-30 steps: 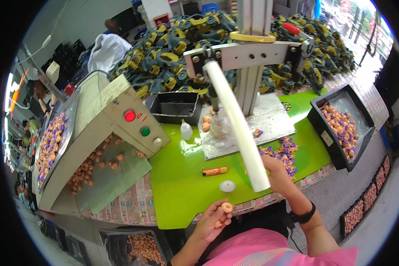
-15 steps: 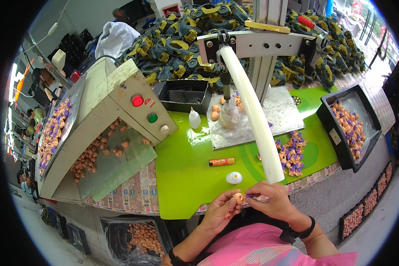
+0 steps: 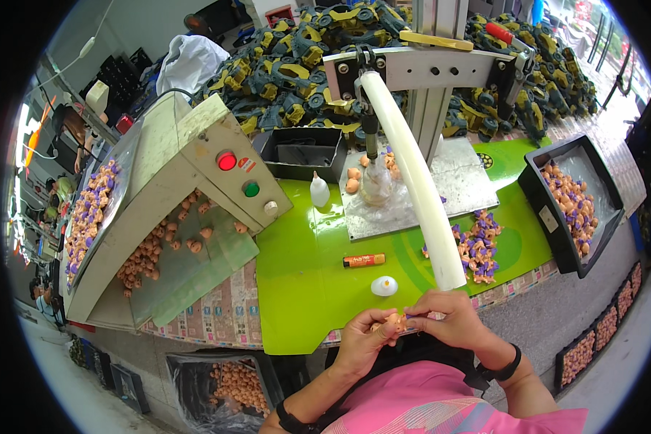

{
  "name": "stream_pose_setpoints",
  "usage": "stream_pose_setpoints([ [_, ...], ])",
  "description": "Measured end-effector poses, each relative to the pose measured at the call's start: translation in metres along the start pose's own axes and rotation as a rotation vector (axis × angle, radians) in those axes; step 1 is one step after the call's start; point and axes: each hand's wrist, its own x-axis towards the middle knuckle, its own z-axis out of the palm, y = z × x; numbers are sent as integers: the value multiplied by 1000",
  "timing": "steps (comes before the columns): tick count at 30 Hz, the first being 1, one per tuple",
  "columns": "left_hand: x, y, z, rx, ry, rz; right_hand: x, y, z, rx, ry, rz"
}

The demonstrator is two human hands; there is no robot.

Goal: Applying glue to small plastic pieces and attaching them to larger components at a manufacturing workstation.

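Pinching a peach piece (image 3: 396,321), hands (image 3: 363,340) (image 3: 452,320) near lettered orange tube (image 3: 364,260)

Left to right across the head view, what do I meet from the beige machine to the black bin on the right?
Beige machine, farther white bottle, left hand, small tan piece, right hand, black bin on the right.

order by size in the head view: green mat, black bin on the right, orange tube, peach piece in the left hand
1. Green mat
2. Black bin on the right
3. Orange tube
Unranked: peach piece, partly hidden by the left hand; what shows looks smallest.
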Motion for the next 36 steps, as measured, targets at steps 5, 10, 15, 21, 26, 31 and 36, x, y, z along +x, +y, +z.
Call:
stream_pose_setpoints([
  [5,-1,4,-3,-53,-29,-40,5,-1,-2,29,-34,-23],
  [10,-5,9,-7,-175,-38,-106,34,-15,-19,-63,-104,-91],
  [15,-10,17,-14,-216,-19,-99,103,-76,-43,-310,252,-715],
  [21,-16,26,-11,-197,36,-70,208,-134,-70,-459,499,-1160],
  [26,-16,37,-2,-172,72,-75,243,-135,-95,-28,390,-687],
  [31,-30,44,-35,-207,133,19,182,-88,-56,-260,580,-582],
  [36,-19,61,-45,-149,102,77,147,11,-49,-409,223,43],
])
